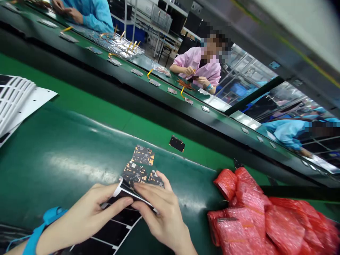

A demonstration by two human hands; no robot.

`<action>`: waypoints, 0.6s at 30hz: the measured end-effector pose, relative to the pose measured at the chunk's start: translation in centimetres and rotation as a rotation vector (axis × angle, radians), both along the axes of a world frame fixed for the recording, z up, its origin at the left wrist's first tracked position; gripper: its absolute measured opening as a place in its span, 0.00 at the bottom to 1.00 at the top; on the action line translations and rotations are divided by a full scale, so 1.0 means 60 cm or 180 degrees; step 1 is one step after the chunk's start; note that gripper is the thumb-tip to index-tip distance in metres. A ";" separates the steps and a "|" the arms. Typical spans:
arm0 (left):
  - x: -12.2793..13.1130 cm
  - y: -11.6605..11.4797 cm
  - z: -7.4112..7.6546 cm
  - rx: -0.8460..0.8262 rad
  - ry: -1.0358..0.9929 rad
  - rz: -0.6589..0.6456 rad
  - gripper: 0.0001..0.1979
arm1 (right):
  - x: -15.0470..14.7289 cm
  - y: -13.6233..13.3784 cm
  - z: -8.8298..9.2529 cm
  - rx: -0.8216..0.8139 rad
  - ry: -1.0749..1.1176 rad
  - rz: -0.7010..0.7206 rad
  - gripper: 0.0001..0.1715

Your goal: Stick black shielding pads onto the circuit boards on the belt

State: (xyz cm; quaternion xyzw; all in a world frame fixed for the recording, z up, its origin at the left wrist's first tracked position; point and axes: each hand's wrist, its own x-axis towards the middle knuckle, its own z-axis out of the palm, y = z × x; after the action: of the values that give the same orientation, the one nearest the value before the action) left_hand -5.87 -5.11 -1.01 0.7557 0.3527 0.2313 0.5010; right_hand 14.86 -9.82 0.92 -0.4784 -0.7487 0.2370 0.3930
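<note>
A sheet of black stickers (117, 226) on white backing is held at its upper edge by both hands, low in the view on the dark green mat (61, 156). The left hand (87, 216) is closed in a pinch, its fingers laid flat along the curled white edge of the sheet; a blue strap (42, 228) is seen at the wrist. The right hand (162, 212) is partly closed, fingers pressed down on the same edge just beside the left fingertips.

Three small circuit boards (139, 166) are laid on the mat directly above the hands, touching or nearly touching one another; the nearest one is partly covered by the right hand's fingertips. A single black piece (176, 143) lies apart on the lighter green belt (106, 113).

A pile of red bags (255, 212) is noted to the right. A white slotted sheet (16, 101) lies at the left edge. Across the belt, a person in a pink coat (198, 65) is seated at work.
</note>
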 end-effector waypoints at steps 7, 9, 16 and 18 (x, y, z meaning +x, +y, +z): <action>0.005 -0.013 0.006 0.0254 0.0254 -0.0178 0.20 | 0.005 -0.028 0.012 -0.0376 -0.0075 -0.0227 0.25; 0.000 -0.015 0.002 0.0209 0.0308 -0.0318 0.19 | 0.005 -0.030 0.010 -0.0233 -0.0125 -0.0243 0.25; 0.001 -0.004 0.013 -0.0007 0.0364 -0.0819 0.20 | -0.001 -0.032 0.007 -0.0486 0.0109 0.0301 0.19; 0.001 -0.003 0.016 -0.0029 0.0463 -0.0988 0.24 | 0.000 -0.032 0.006 -0.0630 0.0154 0.0352 0.21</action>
State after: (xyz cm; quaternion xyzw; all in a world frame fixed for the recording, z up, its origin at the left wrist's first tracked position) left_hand -5.83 -5.28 -0.04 0.8136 0.2682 0.0942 0.5073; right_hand 14.84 -11.77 1.27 -0.4669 -0.7372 0.3425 0.3481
